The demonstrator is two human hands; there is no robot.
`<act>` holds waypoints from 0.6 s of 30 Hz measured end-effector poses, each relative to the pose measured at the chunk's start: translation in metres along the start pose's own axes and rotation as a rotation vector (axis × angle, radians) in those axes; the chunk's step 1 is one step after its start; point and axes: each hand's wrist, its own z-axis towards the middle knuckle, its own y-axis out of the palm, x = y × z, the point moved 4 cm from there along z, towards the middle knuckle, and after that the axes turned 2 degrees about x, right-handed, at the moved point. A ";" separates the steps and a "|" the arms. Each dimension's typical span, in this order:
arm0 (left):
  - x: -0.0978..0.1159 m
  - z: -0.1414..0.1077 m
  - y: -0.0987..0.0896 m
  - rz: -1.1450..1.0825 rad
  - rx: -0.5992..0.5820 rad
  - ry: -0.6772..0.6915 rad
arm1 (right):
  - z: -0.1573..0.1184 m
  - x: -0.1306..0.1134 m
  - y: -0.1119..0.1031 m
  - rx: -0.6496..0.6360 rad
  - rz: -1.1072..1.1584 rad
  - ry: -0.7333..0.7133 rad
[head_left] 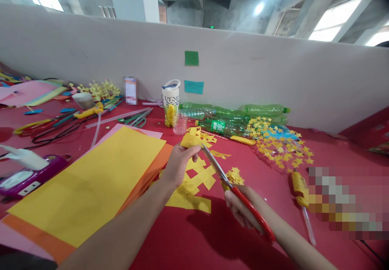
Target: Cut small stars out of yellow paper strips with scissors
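Between the thumb and fingers of my left hand [179,162] is a small piece of yellow paper [191,141] with faint drawn lines. My right hand [243,203] grips red-handled scissors [217,166], whose blade tips reach the right edge of that piece. Below my left hand lie several loose yellow paper strips [197,178]. A small heap of cut yellow stars [235,176] sits just beyond my right hand. Left of my hands, a large yellow sheet [100,181] rests on orange sheets [156,166] and pink ones.
Green plastic bottles [234,126] lie along the white partition [136,47], near a tumbler [170,103]. Yellow stars on stems [282,144] stand at right, above a glue gun [299,189]. At left are a purple power strip [36,176], another glue gun [91,111] and green scissors [136,119].
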 end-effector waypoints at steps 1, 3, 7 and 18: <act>0.000 0.000 0.000 0.008 0.001 0.000 | 0.000 0.000 0.000 0.001 0.001 0.008; -0.001 0.000 0.000 0.019 0.002 0.001 | 0.001 0.000 0.000 0.003 0.005 0.002; -0.001 -0.001 0.001 0.011 -0.001 0.006 | 0.003 0.002 0.000 -0.003 0.019 -0.019; -0.001 0.001 0.001 0.019 -0.011 0.007 | 0.002 0.002 -0.001 0.005 -0.024 0.015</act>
